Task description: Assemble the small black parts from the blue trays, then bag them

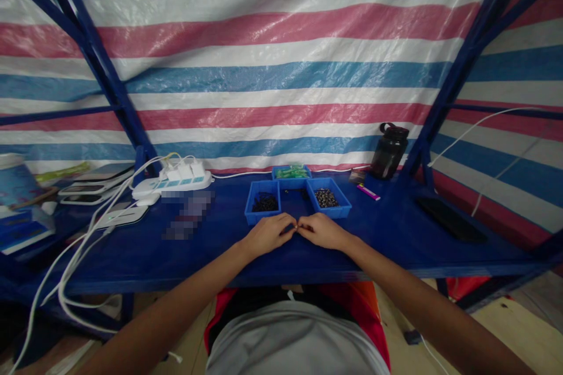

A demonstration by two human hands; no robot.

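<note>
My left hand (pixel 271 232) and my right hand (pixel 322 231) meet fingertip to fingertip above the front of the blue table. Both are closed in a pinch around something tiny between them, too small to name. Just beyond my left hand stands a blue bin (pixel 248 206) with black small parts (pixel 264 203) in it. Past my right hand is another blue bin (pixel 345 210), holding many small shiny metal parts (pixel 325 198). Behind these two, a third blue bin (pixel 275 173) contains green plastic-looking pieces (pixel 292 171).
A dark bottle (pixel 389 151) stands back right, near a purple packet (pixel 368 191). A black flat object (pixel 450 220) lies farther right. On the left are a white power strip (pixel 185 184), stacked phones (pixel 99 183) and loose white cables (pixel 73 266). Blue frame posts (pixel 112 85) flank the table.
</note>
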